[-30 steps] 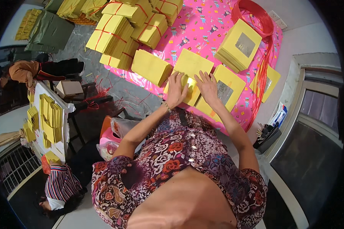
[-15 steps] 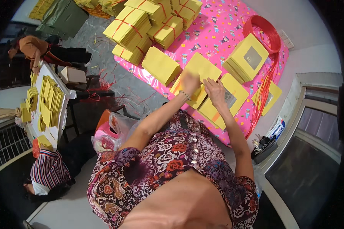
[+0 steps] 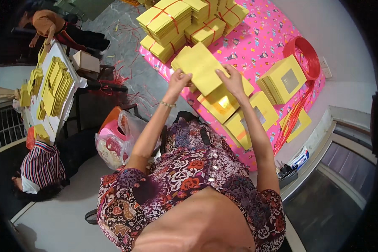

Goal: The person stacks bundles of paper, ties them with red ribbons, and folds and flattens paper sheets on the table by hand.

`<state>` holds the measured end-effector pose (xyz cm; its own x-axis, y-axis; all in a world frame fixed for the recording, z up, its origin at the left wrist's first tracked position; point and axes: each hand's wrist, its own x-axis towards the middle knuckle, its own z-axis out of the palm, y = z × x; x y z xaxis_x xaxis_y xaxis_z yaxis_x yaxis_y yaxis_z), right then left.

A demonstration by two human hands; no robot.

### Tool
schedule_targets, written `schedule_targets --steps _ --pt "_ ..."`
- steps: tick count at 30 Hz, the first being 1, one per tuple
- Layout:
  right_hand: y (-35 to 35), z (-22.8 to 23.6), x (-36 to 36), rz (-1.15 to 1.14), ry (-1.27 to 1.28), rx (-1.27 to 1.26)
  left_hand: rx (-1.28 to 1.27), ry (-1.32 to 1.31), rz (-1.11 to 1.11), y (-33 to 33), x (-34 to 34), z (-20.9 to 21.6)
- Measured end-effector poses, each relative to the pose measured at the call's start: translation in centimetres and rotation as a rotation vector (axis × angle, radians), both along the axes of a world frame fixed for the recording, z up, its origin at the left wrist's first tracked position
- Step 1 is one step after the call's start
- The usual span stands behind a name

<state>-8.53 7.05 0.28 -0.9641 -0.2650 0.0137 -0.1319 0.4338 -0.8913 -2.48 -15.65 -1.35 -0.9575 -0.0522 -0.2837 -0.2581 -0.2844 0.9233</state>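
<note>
Both my hands hold a flat yellow paper envelope point(image 3: 200, 67) by its edges, over a low stack of like envelopes at the table's left side. My left hand point(image 3: 179, 84), with a bracelet at the wrist, pinches its lower left edge. My right hand point(image 3: 232, 81) grips its right side, thumb on top. Under and beside my right hand lies a yellow pile point(image 3: 221, 105) with a shiny orange patch. Closer to me on the right is another pile point(image 3: 259, 114) with a grey window, partly hidden by my right forearm.
Red-tied yellow bundles point(image 3: 168, 19) stand at the back of the pink patterned table point(image 3: 268, 42). A windowed stack point(image 3: 277, 84), a red strap coil point(image 3: 303, 52) and loose red straps lie right. Two people sit or stand by a white table point(image 3: 67, 98) at left; a plastic bag point(image 3: 128, 130) is nearer.
My hands have moved from the middle pile up and left, and now hold an envelope over the left stack. The whole view has shifted a little.
</note>
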Motion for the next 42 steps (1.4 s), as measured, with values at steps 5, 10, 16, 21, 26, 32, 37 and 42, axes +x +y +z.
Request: schedule_targets --steps 5,10,16,21,26,32,37,42 --pt "-4.5 -3.2 -3.3 0.079 -0.005 0.129 -0.087 -0.097 0.068 -4.0 -1.2 -3.6" --pt "-5.4 -6.4 -4.7 0.146 -0.144 0.338 -0.207 -0.148 0.099 -4.4 -2.3 -7.2" --pt "-5.3 -8.0 -4.6 0.154 -0.22 0.507 -0.524 -0.232 0.094 -3.4 -2.8 -8.9" --pt "-6.4 -7.3 -4.4 0.184 -0.23 0.534 -0.552 -0.13 0.214 -4.0 -1.8 -11.0" --pt "-6.1 -7.7 -4.2 0.139 -0.258 0.588 -0.917 0.099 0.232 -2.2 -1.8 -8.4" --pt "-6.5 -7.8 -4.2 0.196 -0.233 0.614 -1.192 0.214 0.321 -1.7 -0.9 -6.8" --pt "-7.0 -7.1 -3.9 0.174 -0.257 0.651 -1.483 0.357 -0.119 -0.8 -1.2 -8.5" --pt "-6.3 -7.2 -3.2 0.174 -0.16 0.615 -1.483 0.362 -0.221 -0.6 -0.8 -8.9"
